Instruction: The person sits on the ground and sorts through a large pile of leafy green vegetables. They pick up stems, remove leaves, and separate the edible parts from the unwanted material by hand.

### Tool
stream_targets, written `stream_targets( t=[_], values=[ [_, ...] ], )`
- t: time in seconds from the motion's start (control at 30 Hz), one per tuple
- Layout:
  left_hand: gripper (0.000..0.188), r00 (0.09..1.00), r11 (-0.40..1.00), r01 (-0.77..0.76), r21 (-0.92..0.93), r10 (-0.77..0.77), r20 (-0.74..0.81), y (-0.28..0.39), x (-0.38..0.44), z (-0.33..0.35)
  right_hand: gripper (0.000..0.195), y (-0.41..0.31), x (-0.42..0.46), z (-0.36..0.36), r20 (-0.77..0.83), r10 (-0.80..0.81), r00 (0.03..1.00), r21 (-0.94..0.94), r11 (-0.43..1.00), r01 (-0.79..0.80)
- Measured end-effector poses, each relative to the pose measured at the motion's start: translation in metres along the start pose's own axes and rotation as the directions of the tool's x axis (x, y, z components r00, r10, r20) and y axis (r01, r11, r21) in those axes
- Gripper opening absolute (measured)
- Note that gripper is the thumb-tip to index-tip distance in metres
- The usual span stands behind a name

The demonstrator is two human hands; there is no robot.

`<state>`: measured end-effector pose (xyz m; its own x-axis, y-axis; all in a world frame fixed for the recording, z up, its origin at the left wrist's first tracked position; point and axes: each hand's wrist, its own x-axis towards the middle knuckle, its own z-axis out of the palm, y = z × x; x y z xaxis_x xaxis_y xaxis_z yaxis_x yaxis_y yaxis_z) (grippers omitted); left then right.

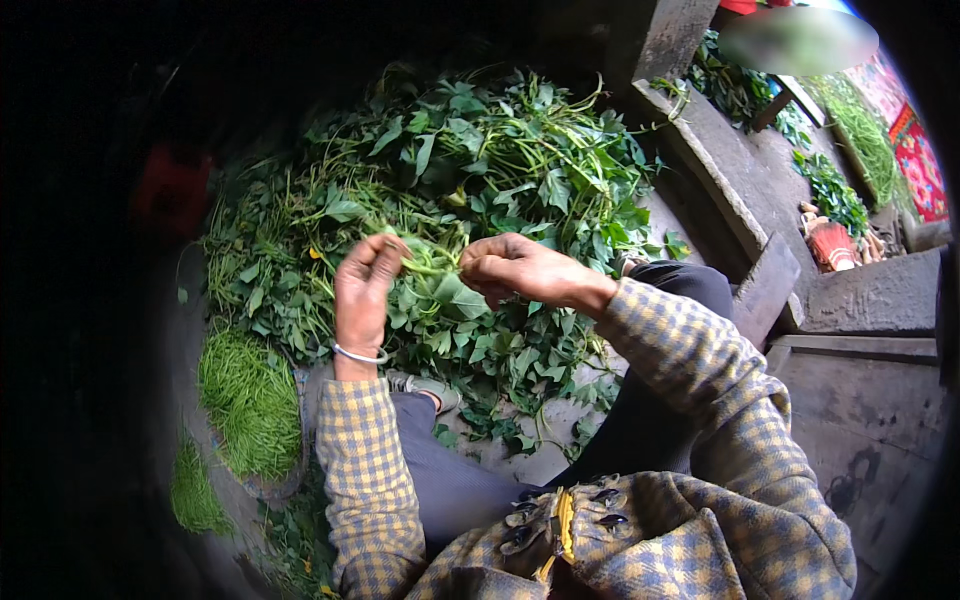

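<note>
A large heap of leafy green vines (525,161) covers the ground before me, with lobed leaves and long pale stems. Over its near middle, my left hand (364,289) pinches a bit of green stem between thumb and fingertips; a bracelet circles that wrist. Facing it, my right hand (525,270) has its fingers curled around the other end of a few light green stems (427,264), which span the gap between both hands. A broad leaf hangs just below them. What lies inside the right fist is hidden.
Left of my leg, a shallow round basket (262,487) holds cut green stems (251,405); a smaller bunch (195,487) lies beside it. A wooden threshold (705,169) runs along the right. Beyond it are more greens (832,187) and a reddish bundle (831,244). A red object (172,187) stands in shadow.
</note>
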<state>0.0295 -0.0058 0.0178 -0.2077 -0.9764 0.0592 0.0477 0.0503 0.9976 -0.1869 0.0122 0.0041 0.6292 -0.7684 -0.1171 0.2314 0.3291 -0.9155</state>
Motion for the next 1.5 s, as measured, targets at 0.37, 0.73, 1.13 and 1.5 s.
stream_targets(
  t=[0.37,0.73,1.13,1.5],
  values=[
    [0.019,0.963,0.982,0.104,-0.160,-0.140,-0.230,-0.008,0.011,-0.042,0.019,0.071,-0.037,0.054,0.625,0.228,0.747,-0.523,0.832,0.184],
    [0.026,0.954,0.911,0.297,-0.287,-0.299,0.039,0.004,-0.003,-0.017,0.038,0.018,0.025,0.007,-0.049,-0.541,0.840,-0.886,0.412,0.214],
    [0.008,0.885,0.924,-0.103,0.369,0.254,-0.389,0.007,-0.011,-0.075,0.014,0.009,0.021,0.011,-0.188,-0.314,0.931,-0.552,0.817,0.164],
    [0.011,0.974,0.850,0.164,0.500,-0.219,0.053,0.004,-0.038,-0.054,0.019,0.007,0.021,0.010,-0.138,-0.156,0.978,-0.250,0.961,0.118]
  ],
)
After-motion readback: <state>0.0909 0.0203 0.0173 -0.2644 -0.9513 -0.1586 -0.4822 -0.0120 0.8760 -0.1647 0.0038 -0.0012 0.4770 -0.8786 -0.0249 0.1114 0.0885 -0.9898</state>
